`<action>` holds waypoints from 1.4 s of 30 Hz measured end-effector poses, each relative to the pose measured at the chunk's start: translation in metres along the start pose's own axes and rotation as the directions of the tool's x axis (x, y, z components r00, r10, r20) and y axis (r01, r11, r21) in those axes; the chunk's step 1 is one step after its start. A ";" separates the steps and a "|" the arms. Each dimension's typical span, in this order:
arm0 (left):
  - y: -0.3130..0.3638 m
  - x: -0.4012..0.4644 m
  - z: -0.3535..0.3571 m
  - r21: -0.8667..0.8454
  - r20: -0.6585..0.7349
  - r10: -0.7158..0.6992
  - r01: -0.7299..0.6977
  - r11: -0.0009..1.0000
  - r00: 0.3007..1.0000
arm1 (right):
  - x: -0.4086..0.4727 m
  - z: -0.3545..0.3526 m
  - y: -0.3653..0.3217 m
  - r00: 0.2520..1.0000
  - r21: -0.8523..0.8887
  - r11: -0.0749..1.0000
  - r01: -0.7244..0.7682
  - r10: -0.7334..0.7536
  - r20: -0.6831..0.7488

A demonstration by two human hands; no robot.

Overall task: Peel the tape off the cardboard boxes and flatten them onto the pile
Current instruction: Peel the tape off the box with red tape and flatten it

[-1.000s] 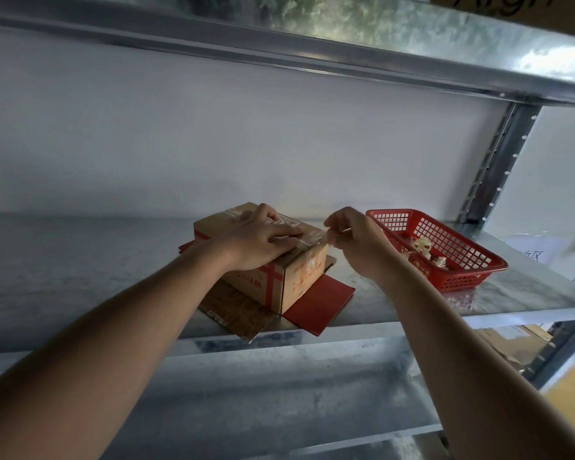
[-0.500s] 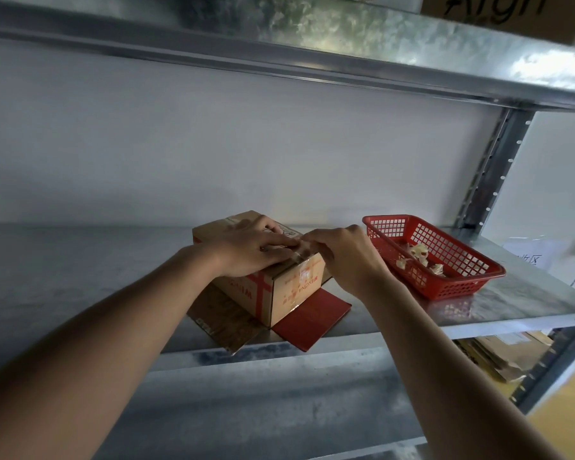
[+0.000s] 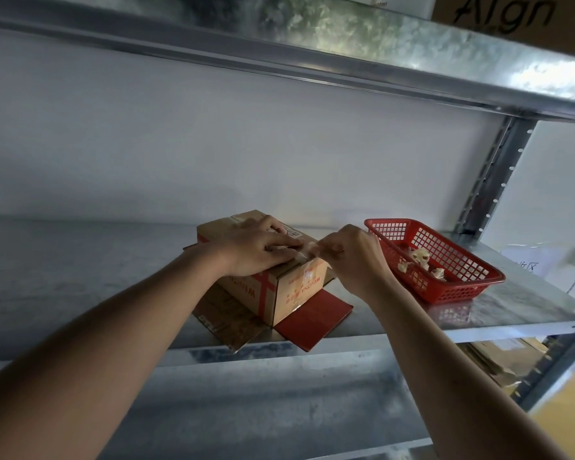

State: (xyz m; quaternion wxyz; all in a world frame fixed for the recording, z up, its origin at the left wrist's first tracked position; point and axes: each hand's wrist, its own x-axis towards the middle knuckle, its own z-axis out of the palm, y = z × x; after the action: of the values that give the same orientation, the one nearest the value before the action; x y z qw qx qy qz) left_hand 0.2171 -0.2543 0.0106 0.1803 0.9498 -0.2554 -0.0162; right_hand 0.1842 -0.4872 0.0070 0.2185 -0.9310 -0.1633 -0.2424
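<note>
A small brown cardboard box (image 3: 297, 293) with red printing stands on the metal shelf, on top of a pile of flattened cardboard (image 3: 312, 318). My left hand (image 3: 256, 249) presses flat on the box's top. Just right of the box's top edge, my right hand (image 3: 352, 257) pinches a strip of clear tape (image 3: 311, 247) that runs from the box's top seam to my fingertips.
A red plastic basket (image 3: 462, 287) with crumpled tape scraps inside stands right of the box. An upper shelf (image 3: 312, 54) hangs overhead with a carton on it. More flat cardboard (image 3: 492, 356) lies on a lower level at the right. A shelf post (image 3: 492, 174) rises behind the basket.
My right hand went back to the box's top edge half a second ago and now has pulled a short way right again with tape. My left hand stayed on the box.
</note>
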 end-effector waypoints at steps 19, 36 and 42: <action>-0.011 -0.002 -0.004 -0.130 0.003 0.114 -0.113 0.985 0.993 | -0.005 -0.001 0.031 0.878 0.703 0.622 -0.346 0.479 0.009; -0.005 0.005 -0.003 -0.140 -0.049 0.078 -0.085 0.987 0.996 | -0.007 -0.005 0.024 0.969 0.528 0.814 -0.242 0.228 0.093; 0.003 0.004 -0.005 -0.082 -0.016 0.063 -0.065 0.995 0.998 | -0.011 0.001 0.020 0.953 0.517 0.822 -0.239 0.301 -0.038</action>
State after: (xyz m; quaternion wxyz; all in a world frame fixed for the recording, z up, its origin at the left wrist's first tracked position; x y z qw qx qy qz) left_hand 0.2192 -0.2573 0.0165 0.2216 0.9329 -0.2836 -0.0148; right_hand 0.1836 -0.5055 -0.0064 0.4966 -0.8384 -0.0741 -0.2122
